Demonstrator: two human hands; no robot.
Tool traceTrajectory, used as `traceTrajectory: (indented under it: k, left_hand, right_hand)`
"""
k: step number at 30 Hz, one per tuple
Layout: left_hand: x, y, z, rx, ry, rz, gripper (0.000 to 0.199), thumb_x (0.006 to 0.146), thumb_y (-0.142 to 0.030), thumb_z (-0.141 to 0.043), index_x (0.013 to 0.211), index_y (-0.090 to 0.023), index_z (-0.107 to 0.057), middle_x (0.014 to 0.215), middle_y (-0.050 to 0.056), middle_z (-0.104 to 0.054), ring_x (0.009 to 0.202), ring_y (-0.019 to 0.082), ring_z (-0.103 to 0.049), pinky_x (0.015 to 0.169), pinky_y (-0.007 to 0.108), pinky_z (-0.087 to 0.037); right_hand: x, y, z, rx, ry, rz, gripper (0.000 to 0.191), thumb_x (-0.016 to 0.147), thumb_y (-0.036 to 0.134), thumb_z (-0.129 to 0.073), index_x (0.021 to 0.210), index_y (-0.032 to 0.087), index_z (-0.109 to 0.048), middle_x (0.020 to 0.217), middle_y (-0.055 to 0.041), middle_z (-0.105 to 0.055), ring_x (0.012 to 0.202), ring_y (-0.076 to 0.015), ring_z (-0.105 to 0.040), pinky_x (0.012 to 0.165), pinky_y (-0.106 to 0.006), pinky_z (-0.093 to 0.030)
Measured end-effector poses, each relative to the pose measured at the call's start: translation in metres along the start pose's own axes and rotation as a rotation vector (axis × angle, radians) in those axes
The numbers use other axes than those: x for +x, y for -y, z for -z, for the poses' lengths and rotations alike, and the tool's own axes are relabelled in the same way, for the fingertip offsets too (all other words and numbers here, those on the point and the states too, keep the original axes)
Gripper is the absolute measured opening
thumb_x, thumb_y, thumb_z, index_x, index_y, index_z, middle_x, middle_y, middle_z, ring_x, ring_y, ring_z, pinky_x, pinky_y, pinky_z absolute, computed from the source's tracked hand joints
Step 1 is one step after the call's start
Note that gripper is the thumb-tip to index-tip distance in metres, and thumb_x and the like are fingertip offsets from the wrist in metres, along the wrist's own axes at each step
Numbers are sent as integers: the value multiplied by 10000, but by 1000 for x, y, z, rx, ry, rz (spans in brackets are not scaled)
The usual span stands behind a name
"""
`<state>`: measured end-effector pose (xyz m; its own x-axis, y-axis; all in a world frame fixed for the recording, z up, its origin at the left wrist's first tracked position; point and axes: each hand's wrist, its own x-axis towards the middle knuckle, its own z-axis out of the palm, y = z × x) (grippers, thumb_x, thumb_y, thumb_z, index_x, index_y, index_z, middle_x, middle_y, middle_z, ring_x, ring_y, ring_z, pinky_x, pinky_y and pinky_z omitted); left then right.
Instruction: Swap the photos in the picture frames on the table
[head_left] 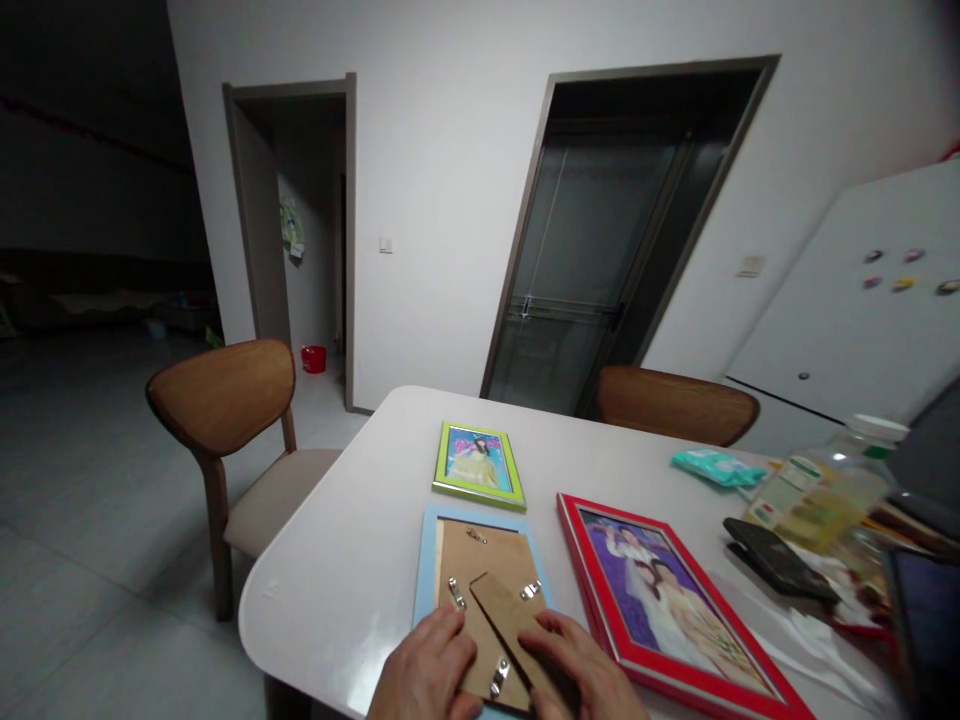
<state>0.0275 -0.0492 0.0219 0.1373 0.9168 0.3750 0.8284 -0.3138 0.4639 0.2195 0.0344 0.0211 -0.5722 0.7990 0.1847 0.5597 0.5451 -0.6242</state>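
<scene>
Light-blue photo frame [427,560] lay face-down on worktop [337,560], brown backing board [454,540] up. Probably light, stiff, fragile-fronted; best held by side rims. Left hand [424,660]: fingers bent, bunched near metal clip [456,593]. Right hand [585,665]: fingers curled over stand leg [510,610]. Pinch or mere touch: could not tell for either. Red framed photo [667,600] right, lime-green framed photo [480,463] beyond. Bottle label [791,480] too blurred to read.

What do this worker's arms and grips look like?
Each grip is an ordinary human hand: a left hand and a right hand, both ungloved, with jointed fingers. I can see no ring, cable or marking on either. The picture's lower edge cuts off the arms, so no sleeves show.
</scene>
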Motion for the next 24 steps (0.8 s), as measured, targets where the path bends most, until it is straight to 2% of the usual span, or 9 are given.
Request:
traceTrajectory:
  k: [5, 8, 10, 13, 16, 19, 22, 24]
  left_hand:
    - [-8, 7, 2, 38, 3, -22, 231, 738, -222, -516, 964, -205, -564, 1106, 123, -574, 1044, 267, -503, 904, 439, -371]
    - [-14, 10, 6, -1, 16, -35, 337, 707, -336, -567, 1010, -193, -530, 1159, 145, -529, 1091, 272, -458, 942, 450, -314]
    - [-17, 10, 8, -36, 55, -33, 361, 672, -394, -597, 964, -189, -539, 1184, 149, -505, 1112, 283, -433, 957, 474, -275]
    - [-20, 9, 10, -78, 93, 11, 258, 646, -339, -626, 846, -194, -552, 1196, 129, -499, 1126, 281, -416, 966, 493, -247]
    - [-21, 9, 11, -102, 95, 44, 235, 626, -274, -637, 825, -194, -541, 1192, 119, -503, 1142, 271, -396, 981, 497, -212]
    - [-21, 9, 13, -110, 106, 55, 227, 655, -263, -611, 857, -195, -532, 1201, 117, -493, 1156, 251, -380, 995, 489, -182]
    - [-21, 10, 18, -102, 122, 59, 217, 695, -290, -581, 878, -188, -527, 1211, 122, -483, 1162, 236, -373, 1001, 472, -181]
    - [-20, 10, 20, -102, 115, 58, 205, 703, -303, -574, 866, -185, -531, 1210, 123, -484, 1160, 236, -376, 1001, 468, -188]
  right_hand:
    - [3, 2, -13, -118, 17, 100, 392, 605, 203, -502, 984, 210, -601, 1117, -113, -528, 1047, -257, -459, 894, -413, -352]
    - [5, 6, -19, -164, 30, 143, 370, 626, 199, -494, 983, 218, -591, 1091, -101, -539, 1003, -250, -476, 859, -414, -367]
    - [5, 9, -21, -184, 26, 158, 351, 630, 190, -493, 965, 225, -591, 1063, -92, -547, 975, -246, -481, 835, -409, -374]
    - [4, 14, -21, -210, 7, 161, 319, 656, 181, -475, 952, 219, -586, 1040, -90, -543, 966, -238, -472, 823, -396, -371]
    - [3, 21, -19, -240, 9, 187, 301, 712, 197, -442, 981, 234, -570, 1100, -88, -500, 1018, -236, -431, 843, -389, -347]
    - [4, 32, -16, -263, 95, 303, 331, 748, 247, -437, 1066, 288, -522, 1197, -66, -432, 1074, -237, -379, 874, -402, -302]
    - [6, 43, -12, -262, 237, 400, 323, 759, 328, -452, 1077, 327, -507, 1173, -41, -458, 1062, -230, -381, 871, -399, -292]
    - [7, 48, -9, -257, 281, 417, 307, 767, 355, -446, 1064, 332, -515, 1166, -32, -467, 1066, -225, -376, 876, -391, -286]
